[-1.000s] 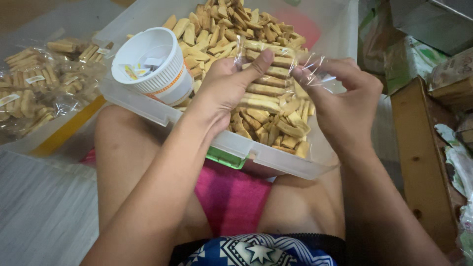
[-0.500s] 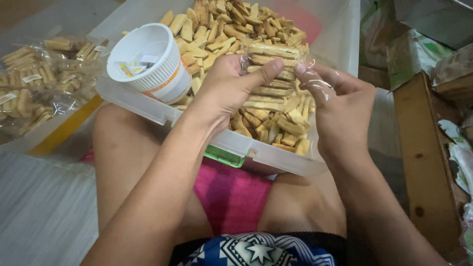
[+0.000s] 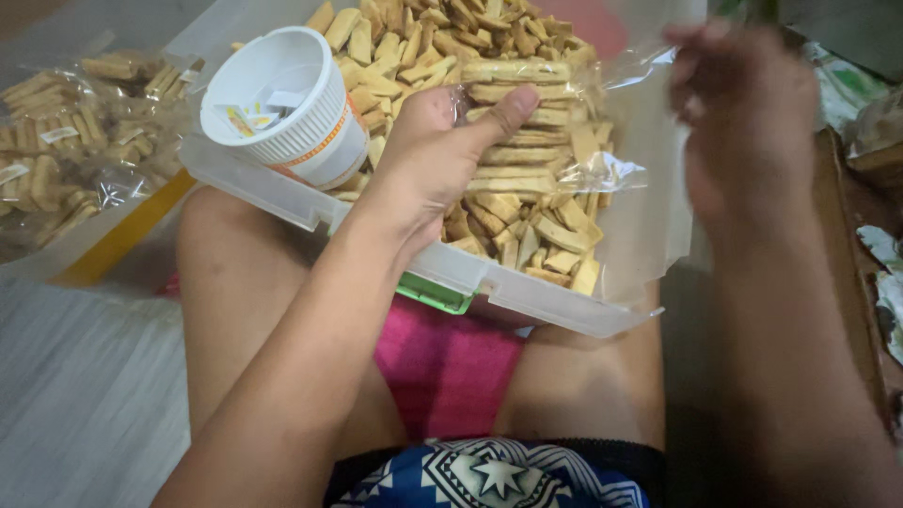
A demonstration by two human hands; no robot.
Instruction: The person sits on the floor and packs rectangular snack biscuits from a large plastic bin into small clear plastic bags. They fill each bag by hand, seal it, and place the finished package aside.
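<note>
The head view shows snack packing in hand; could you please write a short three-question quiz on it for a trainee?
1. True or false: the left hand holds a clear bag of biscuit sticks.
2. Where does the white ribbed cup sit: A, in the clear plastic tub; B, on the floor?
3. What lies at far left?

Key: 1 true; 2 A; 3 sealed bags of biscuit sticks.
</note>
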